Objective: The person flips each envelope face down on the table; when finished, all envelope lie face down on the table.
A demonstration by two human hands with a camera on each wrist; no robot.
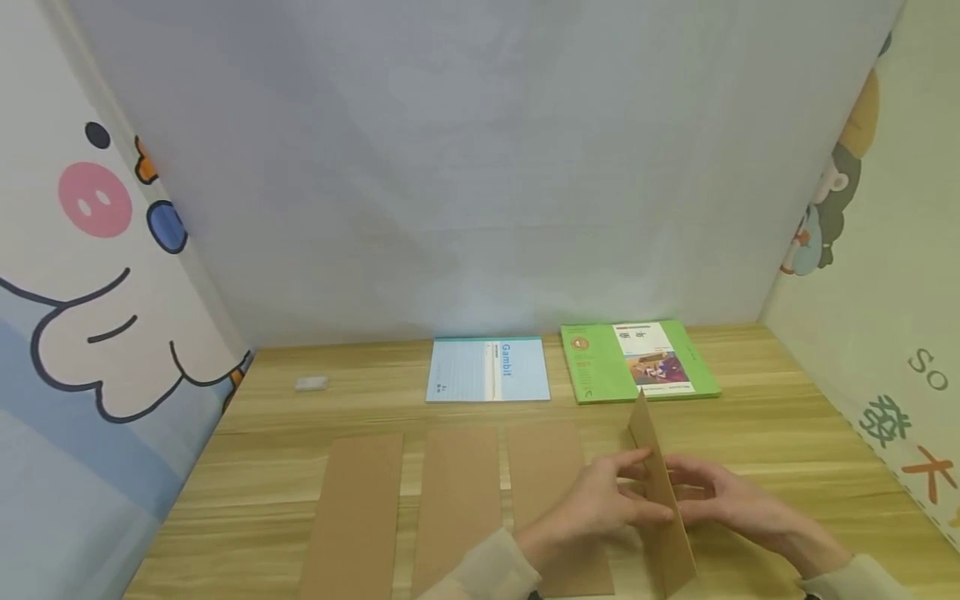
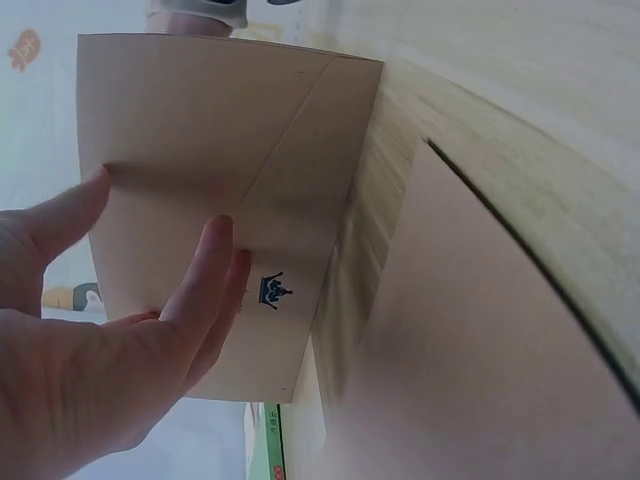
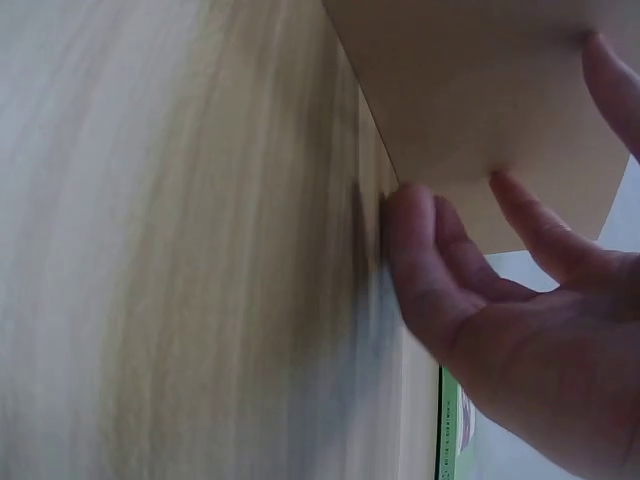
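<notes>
A thin brown kraft-covered notebook (image 1: 672, 557) stands on its long edge, upright between the two hands. My left hand (image 1: 588, 507) presses its thumb and fingertips against the left face, spread apart. In the left wrist view that face carries a small dark crown print (image 2: 275, 290) and a slanting crease line. From the opposite side my right hand (image 1: 735, 504) touches the other face with extended fingertips. Its lower fingers (image 3: 415, 235) lie close to the bottom edge, by the table. Beneath the left forearm lies another brown notebook (image 1: 547, 467), flat and partly covered.
Two more brown notebooks (image 1: 360, 500) (image 1: 459, 492) lie flat in a row to the left. Behind are a light blue notebook (image 1: 465, 371) and a green book (image 1: 596, 375). A small whitish block (image 1: 311, 383) sits far left on the wooden table (image 1: 247, 467). Printed cloths hang at both sides.
</notes>
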